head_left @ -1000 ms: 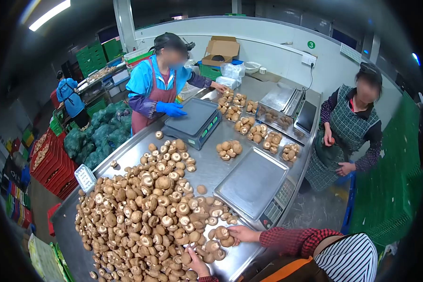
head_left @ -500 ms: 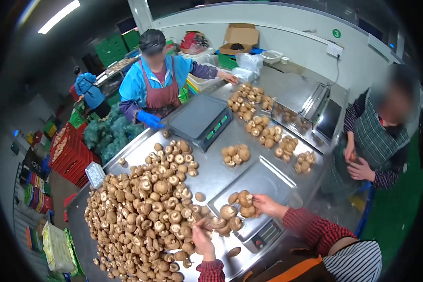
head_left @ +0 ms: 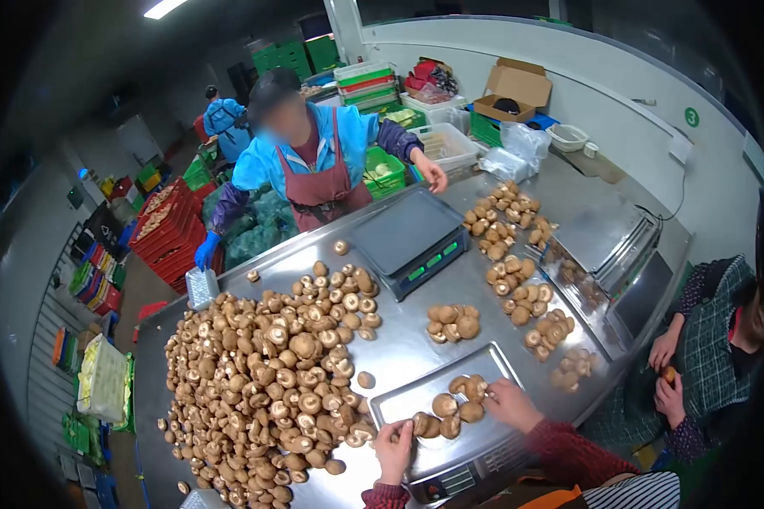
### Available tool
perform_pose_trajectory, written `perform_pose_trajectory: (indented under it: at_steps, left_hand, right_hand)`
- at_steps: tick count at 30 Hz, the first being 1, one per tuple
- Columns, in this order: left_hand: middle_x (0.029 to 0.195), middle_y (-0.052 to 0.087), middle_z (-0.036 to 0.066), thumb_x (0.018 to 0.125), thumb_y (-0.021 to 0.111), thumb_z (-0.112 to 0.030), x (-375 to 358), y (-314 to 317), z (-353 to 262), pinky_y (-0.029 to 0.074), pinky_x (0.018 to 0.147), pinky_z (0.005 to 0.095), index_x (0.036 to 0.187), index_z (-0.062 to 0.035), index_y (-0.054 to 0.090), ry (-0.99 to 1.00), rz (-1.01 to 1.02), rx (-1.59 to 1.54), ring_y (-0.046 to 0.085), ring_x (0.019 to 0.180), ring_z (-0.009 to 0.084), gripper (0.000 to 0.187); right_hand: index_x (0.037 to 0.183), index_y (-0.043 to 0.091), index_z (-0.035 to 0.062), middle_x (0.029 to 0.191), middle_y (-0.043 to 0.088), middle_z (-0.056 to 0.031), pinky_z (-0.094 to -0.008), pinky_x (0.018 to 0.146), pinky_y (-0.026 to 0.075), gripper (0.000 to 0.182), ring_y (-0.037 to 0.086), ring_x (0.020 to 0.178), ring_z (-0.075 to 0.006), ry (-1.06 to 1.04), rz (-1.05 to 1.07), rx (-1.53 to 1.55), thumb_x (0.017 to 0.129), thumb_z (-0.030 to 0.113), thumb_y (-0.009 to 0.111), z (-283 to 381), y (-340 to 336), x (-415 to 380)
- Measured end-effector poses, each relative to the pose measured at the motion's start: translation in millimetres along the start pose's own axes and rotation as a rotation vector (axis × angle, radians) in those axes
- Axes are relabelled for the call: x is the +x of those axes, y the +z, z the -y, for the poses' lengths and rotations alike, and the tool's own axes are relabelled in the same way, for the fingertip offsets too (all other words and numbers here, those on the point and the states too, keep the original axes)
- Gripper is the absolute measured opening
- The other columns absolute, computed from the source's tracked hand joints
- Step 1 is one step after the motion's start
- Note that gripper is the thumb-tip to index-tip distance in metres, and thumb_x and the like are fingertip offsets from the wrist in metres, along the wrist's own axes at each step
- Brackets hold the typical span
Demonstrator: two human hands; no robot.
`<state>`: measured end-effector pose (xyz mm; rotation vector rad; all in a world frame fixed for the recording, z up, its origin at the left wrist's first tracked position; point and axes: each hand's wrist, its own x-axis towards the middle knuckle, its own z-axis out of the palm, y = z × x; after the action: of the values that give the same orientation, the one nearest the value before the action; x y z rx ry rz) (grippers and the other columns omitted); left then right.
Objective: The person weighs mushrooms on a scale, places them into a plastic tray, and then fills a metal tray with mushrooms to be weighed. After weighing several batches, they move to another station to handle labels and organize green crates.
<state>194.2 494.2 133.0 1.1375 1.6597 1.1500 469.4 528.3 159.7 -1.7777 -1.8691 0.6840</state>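
Several brown shiitake mushrooms (head_left: 447,405) lie together on the metal tray of a weighing scale (head_left: 505,365). My left hand (head_left: 395,450) is at the near-left end of this group, its thumb and fingers closed on a mushroom (head_left: 419,423). From the right, my right hand (head_left: 511,405) reaches over the tray, with its fingertips closed on a mushroom (head_left: 475,388) at the group's far-right end. The scale's keypad (head_left: 450,483) faces me, partly covered by my sleeves. To the left of the scale spreads a large heap of loose shiitake mushrooms (head_left: 263,382).
Across the steel table, a co-worker in blue (head_left: 301,161) stands behind a second scale (head_left: 409,233), gloved hand on a clear plastic tray (head_left: 202,288). Small mushroom piles (head_left: 518,288) lie beside a metal machine (head_left: 603,263). Another person (head_left: 696,356) sits at right, holding a small item.
My hands have come down with the mushrooms, which now rest on the scale tray. The co-worker's gloved hand moved left to the clear tray. My view has shifted.
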Motion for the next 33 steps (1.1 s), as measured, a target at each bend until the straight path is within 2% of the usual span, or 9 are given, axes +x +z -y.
perform_pose_trajectory:
  at_steps: [5, 9, 12, 14, 25, 30, 31, 32, 33]
  left_hand:
    - [0.076, 0.062, 0.009, 0.083, 0.067, -0.018, 2, -9, 1, 0.045, 0.067, 0.0289, 0.088, -0.0023, 0.070, 0.023, 0.036, -0.032, 0.058, 0.071, 0.0176, 0.017]
    - [0.080, 0.064, 0.009, 0.083, 0.066, -0.019, 3, -18, 0, 0.046, 0.069, 0.0288, 0.091, -0.0035, 0.070, -0.054, 0.092, -0.057, 0.059, 0.074, 0.0181, 0.017]
    - [0.078, 0.062, 0.010, 0.088, 0.057, -0.021, 5, -28, -1, 0.044, 0.068, 0.0276, 0.095, 0.0013, 0.066, -0.028, 0.137, 0.064, 0.054, 0.073, 0.0128, 0.024]
    - [0.074, 0.057, 0.005, 0.092, 0.052, -0.015, 9, -36, -12, 0.040, 0.062, 0.0279, 0.096, 0.0030, 0.063, 0.012, 0.239, 0.120, 0.046, 0.068, 0.0117, 0.022]
    - [0.080, 0.059, 0.006, 0.087, 0.057, -0.010, 2, -44, -22, 0.041, 0.060, 0.0274, 0.098, 0.0057, 0.063, 0.054, 0.212, 0.277, 0.048, 0.065, 0.0120, 0.021]
    - [0.084, 0.063, 0.018, 0.082, 0.059, -0.010, 3, -45, 14, 0.048, 0.070, 0.0373, 0.093, 0.0025, 0.065, 0.181, 0.081, 0.356, 0.061, 0.075, 0.0304, 0.018]
    - [0.085, 0.064, 0.019, 0.081, 0.059, -0.011, -1, -46, -5, 0.048, 0.071, 0.0382, 0.092, 0.0016, 0.066, 0.130, 0.067, 0.362, 0.061, 0.077, 0.0321, 0.018]
    - [0.086, 0.064, 0.019, 0.080, 0.060, -0.011, -3, -45, -19, 0.049, 0.073, 0.0391, 0.091, 0.0008, 0.067, 0.071, 0.077, 0.360, 0.061, 0.079, 0.0338, 0.018]
    - [0.086, 0.064, 0.018, 0.078, 0.061, -0.012, -4, -44, -16, 0.049, 0.074, 0.0395, 0.090, 0.0000, 0.067, 0.118, 0.034, 0.382, 0.062, 0.081, 0.0341, 0.018]
  right_hand:
    - [0.085, 0.061, 0.0022, 0.074, 0.061, -0.0147, -0.0388, 0.060, 0.048, 0.020, 0.060, 0.064, -0.0296, -0.001, -0.160, -0.002, 0.080, 0.021, 0.063, -29, -51, 31]
    - [0.093, 0.053, 0.0068, 0.072, 0.055, 0.0016, -0.0226, 0.047, 0.039, 0.010, 0.051, 0.058, -0.0086, 0.474, -0.436, 1.117, 0.090, 0.015, 0.057, -52, -102, 75]
    - [0.108, 0.055, 0.0014, 0.102, 0.062, -0.0091, -0.0319, 0.086, 0.050, 0.019, 0.060, 0.095, -0.0217, 0.372, -0.377, 1.810, 0.094, 0.013, 0.050, -42, -88, 112]
    - [0.114, 0.050, -0.0017, 0.105, 0.060, -0.0126, -0.0302, 0.081, 0.051, 0.023, 0.060, 0.092, -0.0223, 0.111, -0.138, 2.005, 0.095, 0.010, 0.045, -64, -82, 103]
    - [0.103, 0.056, 0.0038, 0.094, 0.063, -0.0040, -0.0263, 0.066, 0.051, 0.014, 0.060, 0.082, -0.0139, 0.391, -0.388, 1.858, 0.093, 0.012, 0.050, -20, -70, 116]
    - [0.102, 0.059, 0.0067, 0.083, 0.059, -0.0044, -0.0278, 0.061, 0.050, 0.019, 0.057, 0.070, -0.0166, 0.384, -0.339, 1.732, 0.086, 0.015, 0.059, -80, -78, 100]
    - [0.096, 0.059, 0.0088, 0.084, 0.058, -0.0046, -0.0287, 0.058, 0.049, 0.017, 0.056, 0.069, -0.0167, 0.085, -0.198, 1.941, 0.081, 0.017, 0.061, -205, -65, 101]
    - [0.087, 0.056, 0.0112, 0.079, 0.056, -0.0032, -0.0250, 0.048, 0.045, 0.009, 0.053, 0.062, -0.0121, 0.468, -0.950, 1.470, 0.080, 0.013, 0.061, -128, -112, 75]
    - [0.084, 0.054, 0.0125, 0.075, 0.056, -0.0018, -0.0192, 0.040, 0.039, 0.010, 0.049, 0.053, -0.0073, 0.366, -1.081, 1.543, 0.078, 0.009, 0.062, -207, -128, 64]
